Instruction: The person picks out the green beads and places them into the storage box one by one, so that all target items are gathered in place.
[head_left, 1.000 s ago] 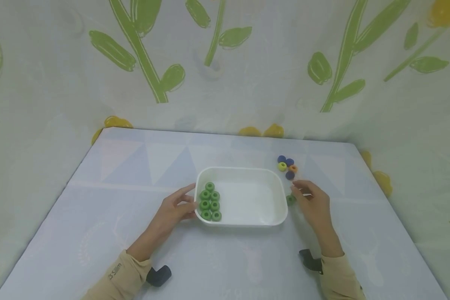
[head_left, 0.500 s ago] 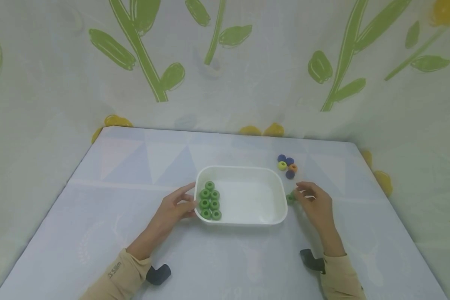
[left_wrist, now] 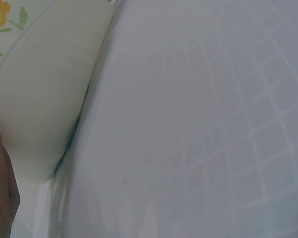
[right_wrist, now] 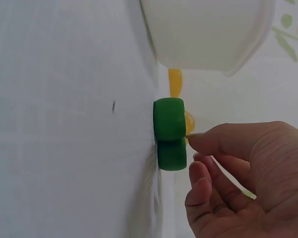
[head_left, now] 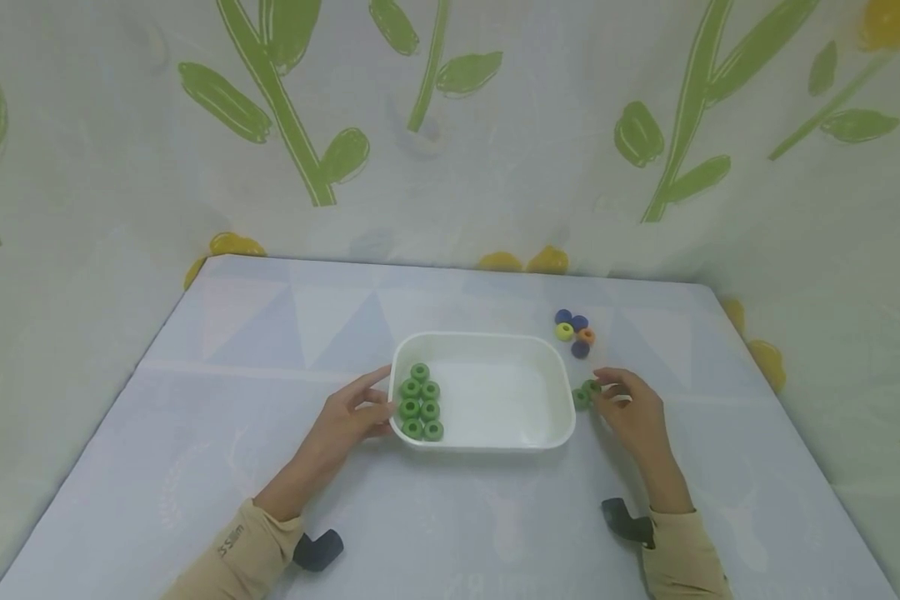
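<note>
A white tray (head_left: 495, 446) sits mid-table in the head view, with several green beads (head_left: 419, 372) grouped at its left end. Against its left wall rests my left hand (head_left: 348, 417), fingers extended; the left wrist view shows part of this hand (left_wrist: 0, 191) along the outer wall. Just outside the right wall, two green beads (head_left: 581, 399) lie side by side on the table. Beside them is my right hand (head_left: 633, 412), its thumb tip close to the beads and its other fingers loosely curved. The right wrist view shows nothing inside that hand (right_wrist: 248, 183).
Behind the right hand lies a small cluster of loose beads: dark blue ones (head_left: 581, 349), a yellow one (head_left: 565, 332) and an orange one (head_left: 587, 336). The pale patterned table (head_left: 450, 525) ends at a leaf-printed wall covering (head_left: 510, 183).
A second green bead now sits beside the first one right of the tray. My right hand has moved slightly down and right, off that bead. The left hand and tray stay put.
</note>
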A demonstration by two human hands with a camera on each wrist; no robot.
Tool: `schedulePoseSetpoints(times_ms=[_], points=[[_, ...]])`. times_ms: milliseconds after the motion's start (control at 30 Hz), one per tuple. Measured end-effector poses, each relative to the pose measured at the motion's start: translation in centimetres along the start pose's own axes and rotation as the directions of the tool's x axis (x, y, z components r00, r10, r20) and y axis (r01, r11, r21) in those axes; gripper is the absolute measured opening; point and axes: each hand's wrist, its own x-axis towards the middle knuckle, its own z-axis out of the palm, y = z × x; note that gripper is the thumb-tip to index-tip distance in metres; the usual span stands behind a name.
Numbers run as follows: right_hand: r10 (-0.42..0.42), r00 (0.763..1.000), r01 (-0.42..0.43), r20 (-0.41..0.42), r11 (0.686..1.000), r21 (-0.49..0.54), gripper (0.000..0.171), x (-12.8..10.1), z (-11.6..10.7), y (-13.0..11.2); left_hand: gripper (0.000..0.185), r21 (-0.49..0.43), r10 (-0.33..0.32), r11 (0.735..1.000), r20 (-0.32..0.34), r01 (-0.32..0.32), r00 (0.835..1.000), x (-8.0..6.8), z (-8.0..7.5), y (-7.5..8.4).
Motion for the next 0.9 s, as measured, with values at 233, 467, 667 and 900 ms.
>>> schedulePoseSetpoints(times_ms=[233, 467, 667, 900], points=[[-0.016, 1.0, 0.016, 0.001, 1.0, 0.017, 0.035, -0.01, -0.02, 0.47, 0.064, 0.004, -0.012, 1.0, -0.007, 0.012, 1.0, -0.08, 0.1, 0.08], [-0.058, 0.998, 0.058, -0.003, 0.998, 0.014, 0.037, 0.0, 0.0, 0.75, 0.065, 0.0, 0.006, 1.0, 0.007, -0.006, 1.0, -0.13, 0.08, 0.13], [-0.041, 0.999, 0.041, 0.037, 0.999, -0.001, 0.037, 0.24, 0.17, 1.05, 0.066, -0.002, 0.009, 1.0, 0.009, -0.009, 1.0, -0.13, 0.05, 0.08], [0.024, 0.996, -0.022, 0.087, 0.999, -0.034, 0.039, 0.33, 0.43, 0.98, 0.066, -0.021, 0.02, 1.0, 0.017, -0.019, 1.0, 0.0, -0.02, -0.07]])
